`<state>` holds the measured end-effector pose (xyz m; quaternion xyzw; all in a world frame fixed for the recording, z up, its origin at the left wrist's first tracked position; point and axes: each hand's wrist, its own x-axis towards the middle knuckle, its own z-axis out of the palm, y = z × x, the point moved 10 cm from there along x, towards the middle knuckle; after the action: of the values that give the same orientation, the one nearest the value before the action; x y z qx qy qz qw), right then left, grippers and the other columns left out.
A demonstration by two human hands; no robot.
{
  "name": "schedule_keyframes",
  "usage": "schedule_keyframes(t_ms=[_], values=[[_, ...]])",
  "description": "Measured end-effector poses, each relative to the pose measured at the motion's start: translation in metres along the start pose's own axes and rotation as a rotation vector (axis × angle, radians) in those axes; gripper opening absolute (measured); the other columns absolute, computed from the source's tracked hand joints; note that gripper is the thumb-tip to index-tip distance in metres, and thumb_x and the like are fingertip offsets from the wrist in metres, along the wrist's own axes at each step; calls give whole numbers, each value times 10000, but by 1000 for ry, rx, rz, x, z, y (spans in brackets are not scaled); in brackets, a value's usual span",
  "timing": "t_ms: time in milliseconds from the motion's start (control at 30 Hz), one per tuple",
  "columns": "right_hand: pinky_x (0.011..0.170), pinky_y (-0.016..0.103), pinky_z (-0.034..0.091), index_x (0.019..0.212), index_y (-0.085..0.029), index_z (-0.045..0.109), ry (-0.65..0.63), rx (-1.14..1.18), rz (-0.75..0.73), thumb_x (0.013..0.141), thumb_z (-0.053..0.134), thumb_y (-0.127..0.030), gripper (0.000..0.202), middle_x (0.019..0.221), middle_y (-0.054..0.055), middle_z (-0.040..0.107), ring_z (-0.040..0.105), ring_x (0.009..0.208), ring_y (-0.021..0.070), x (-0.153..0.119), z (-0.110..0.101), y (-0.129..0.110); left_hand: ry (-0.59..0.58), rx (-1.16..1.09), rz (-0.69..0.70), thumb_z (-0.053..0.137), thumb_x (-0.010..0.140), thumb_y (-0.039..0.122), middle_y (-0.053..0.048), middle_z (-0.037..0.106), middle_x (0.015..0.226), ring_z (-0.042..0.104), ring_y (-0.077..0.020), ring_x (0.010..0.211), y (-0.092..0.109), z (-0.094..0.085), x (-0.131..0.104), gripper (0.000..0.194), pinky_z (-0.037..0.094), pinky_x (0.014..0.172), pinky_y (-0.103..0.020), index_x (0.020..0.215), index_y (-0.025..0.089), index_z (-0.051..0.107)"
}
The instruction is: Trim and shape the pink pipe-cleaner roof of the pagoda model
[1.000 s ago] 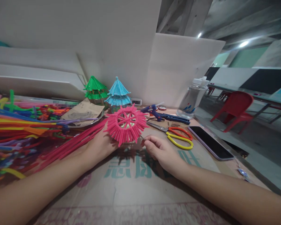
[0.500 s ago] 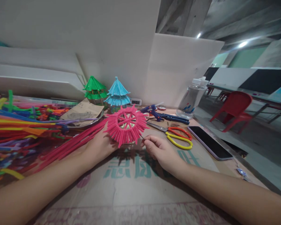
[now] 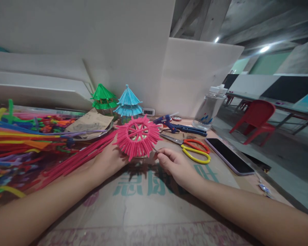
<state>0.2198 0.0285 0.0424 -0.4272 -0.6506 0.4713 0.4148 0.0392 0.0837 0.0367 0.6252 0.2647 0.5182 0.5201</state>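
Note:
A pink ring of pipe cleaners (image 3: 138,147), with spokes across its open middle, is held up above the cardboard sheet (image 3: 113,215). My left hand (image 3: 111,157) grips it from behind on the left; its fingertips are hidden by the ring. Closed in a pinch, my right hand (image 3: 170,164) holds a thin dark stick (image 3: 155,149) whose tip reaches the ring's lower right edge. Long pink pipe cleaners (image 3: 77,157) lie beside my left forearm.
Behind the ring stand a green model pavilion (image 3: 104,97) and a blue one (image 3: 128,100). To the right are a glue gun (image 3: 166,122), scissors (image 3: 192,150), a phone (image 3: 229,155) and a bottle (image 3: 209,108). Colourful pipe cleaners (image 3: 23,140) pile up at left.

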Motion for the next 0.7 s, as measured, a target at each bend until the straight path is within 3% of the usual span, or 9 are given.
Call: schedule_keyframes(t_ms=[200,467,700], values=[[537,271,266,861,-193,668,-7,13,3,920,668,-597,408,577,-84,364,337,542,117,2,1,1,-66,22,50,752,867,251,-107,823,1067,703,-351,1246,2,6,-2,236,558,1140,-513,1095,198,786],[504,262,238,891,-185,669,-10,29,5,907,698,-637,453,598,-78,398,324,530,102,0,0,0,-16,203,54,835,800,226,-94,821,1099,685,-379,1275,2,-8,-2,200,499,1196,-551,998,215,805],[496,255,243,886,-186,695,5,-7,-19,930,685,-579,396,587,-78,375,301,528,102,0,-1,-3,16,305,174,824,797,189,-93,819,1072,709,-363,1218,7,-9,-3,201,474,1216,-542,997,206,807]])
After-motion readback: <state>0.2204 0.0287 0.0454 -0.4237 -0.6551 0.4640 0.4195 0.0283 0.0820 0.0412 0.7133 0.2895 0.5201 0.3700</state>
